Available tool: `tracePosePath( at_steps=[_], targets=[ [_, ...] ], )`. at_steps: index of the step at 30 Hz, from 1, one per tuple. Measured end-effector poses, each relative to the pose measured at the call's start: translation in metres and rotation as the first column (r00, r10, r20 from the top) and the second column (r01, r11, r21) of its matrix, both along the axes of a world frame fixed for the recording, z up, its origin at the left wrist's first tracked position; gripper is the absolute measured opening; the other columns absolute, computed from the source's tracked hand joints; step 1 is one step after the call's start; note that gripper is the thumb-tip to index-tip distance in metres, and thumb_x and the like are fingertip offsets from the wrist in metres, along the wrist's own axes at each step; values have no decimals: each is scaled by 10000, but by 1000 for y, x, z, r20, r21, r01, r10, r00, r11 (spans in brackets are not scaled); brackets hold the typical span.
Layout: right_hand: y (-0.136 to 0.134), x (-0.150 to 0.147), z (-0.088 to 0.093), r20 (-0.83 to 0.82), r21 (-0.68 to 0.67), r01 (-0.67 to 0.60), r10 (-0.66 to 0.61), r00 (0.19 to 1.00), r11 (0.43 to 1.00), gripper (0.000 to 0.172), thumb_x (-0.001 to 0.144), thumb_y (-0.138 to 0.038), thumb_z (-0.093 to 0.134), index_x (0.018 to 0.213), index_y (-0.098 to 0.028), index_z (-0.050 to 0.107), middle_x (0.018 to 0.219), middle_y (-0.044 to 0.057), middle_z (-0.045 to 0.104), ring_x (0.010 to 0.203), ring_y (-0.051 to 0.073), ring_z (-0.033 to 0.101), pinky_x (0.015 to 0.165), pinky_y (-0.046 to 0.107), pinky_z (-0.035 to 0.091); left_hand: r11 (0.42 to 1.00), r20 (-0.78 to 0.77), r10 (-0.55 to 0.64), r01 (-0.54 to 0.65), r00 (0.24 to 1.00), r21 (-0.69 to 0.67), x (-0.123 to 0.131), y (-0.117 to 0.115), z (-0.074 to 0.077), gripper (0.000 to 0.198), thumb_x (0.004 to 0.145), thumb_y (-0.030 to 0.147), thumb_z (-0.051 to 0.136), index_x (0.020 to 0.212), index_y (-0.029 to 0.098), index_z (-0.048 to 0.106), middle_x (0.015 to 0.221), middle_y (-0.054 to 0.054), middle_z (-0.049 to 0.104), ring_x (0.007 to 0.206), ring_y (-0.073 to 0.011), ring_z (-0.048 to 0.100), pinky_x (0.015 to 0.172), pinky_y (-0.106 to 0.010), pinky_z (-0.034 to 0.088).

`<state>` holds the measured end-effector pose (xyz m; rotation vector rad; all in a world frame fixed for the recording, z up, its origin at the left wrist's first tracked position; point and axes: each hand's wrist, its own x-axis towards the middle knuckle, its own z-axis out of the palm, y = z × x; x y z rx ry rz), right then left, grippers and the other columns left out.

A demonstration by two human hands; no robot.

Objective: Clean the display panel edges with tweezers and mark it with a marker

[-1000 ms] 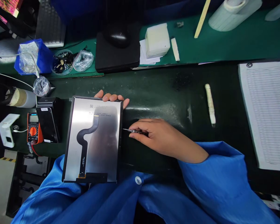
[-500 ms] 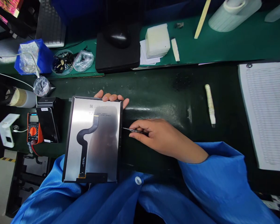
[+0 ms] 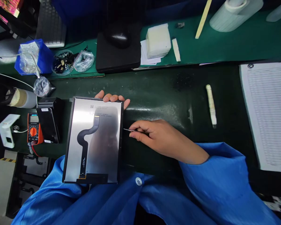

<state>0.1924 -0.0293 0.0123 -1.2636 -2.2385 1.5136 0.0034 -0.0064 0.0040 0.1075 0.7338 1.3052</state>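
A silver display panel with a black flex cable lies back side up at the near edge of the dark green mat. My left hand is under it, with only the fingertips curling over its far edge, so it holds the panel. My right hand rests on the mat just right of the panel, fingers pinched on thin metal tweezers. The tweezer tip points at the panel's right edge and nearly touches it.
Left of the panel stand a black phone, an orange multimeter and a white device. A white stick lies on the mat to the right, a lined paper pad at far right. Foam block, black box and parts bags sit behind.
My right hand's fingers have slid slightly forward along the tweezers, covering more of them. The panel and left hand have not moved.
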Motion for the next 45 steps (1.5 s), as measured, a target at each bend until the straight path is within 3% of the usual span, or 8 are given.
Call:
tracePosePath(
  at_steps=[9,16,20,24,30,36,42,45],
  targets=[
    [-1,2,-5,-30,168,-36,41,999,985,213,974,-315,524,1026,-240,716,923,5,739,830,173,672,731,310,482,1000,-11,-15,15,1000,-28,0,0,3,420,1004,318,344,615,212,458,663,-12,483,827,-160,618,1042,-425,498],
    [-1,1,-2,5,30,-10,10,1000,999,214,954,-396,563,1028,-259,710,746,-38,718,644,137,643,591,280,437,999,-62,-13,10,998,-51,0,1,3,437,1003,324,333,595,211,437,657,-14,464,865,-172,617,1066,-444,477],
    [-1,1,-3,-16,94,6,-4,1000,996,153,939,-344,598,984,-243,703,807,-32,727,718,141,660,650,279,464,999,-34,-26,25,999,-28,-1,0,3,420,1002,328,357,613,210,462,668,-15,492,861,-166,620,1048,-424,498],
    [0,2,-5,-30,155,-28,33,999,988,229,990,-311,502,1003,-247,722,938,-7,740,841,164,674,736,304,487,999,-59,-28,26,998,-35,-2,2,2,449,1009,322,324,592,207,443,645,-15,478,832,-169,619,1044,-452,494],
    [-1,2,-3,-14,52,43,-42,999,998,177,941,-372,585,998,-261,710,804,-31,732,707,151,664,643,290,476,999,0,-20,20,1000,-38,-1,1,2,412,1005,328,327,624,215,440,660,-3,485,839,-162,618,1059,-422,476],
    [0,2,-5,-22,158,-27,30,999,987,216,985,-311,515,972,-248,721,878,-13,732,786,156,663,711,300,473,999,24,2,-1,1000,-51,0,2,3,440,1014,339,301,605,217,408,628,-3,471,777,-160,603,1029,-428,493],
    [-1,2,-4,-35,73,30,-27,999,997,161,938,-340,612,1031,-252,710,862,-34,749,765,146,684,678,282,482,996,-35,24,-27,999,-84,3,3,6,433,1007,338,312,601,221,406,625,-9,451,805,-175,598,1047,-433,475],
    [-2,1,-4,-51,118,31,-25,998,992,128,925,-314,632,1001,-244,709,821,-34,736,736,140,676,667,273,476,998,-43,19,-21,999,-63,2,3,5,425,1000,336,321,598,223,399,628,-9,439,820,-181,592,1071,-441,440]
  ],
)
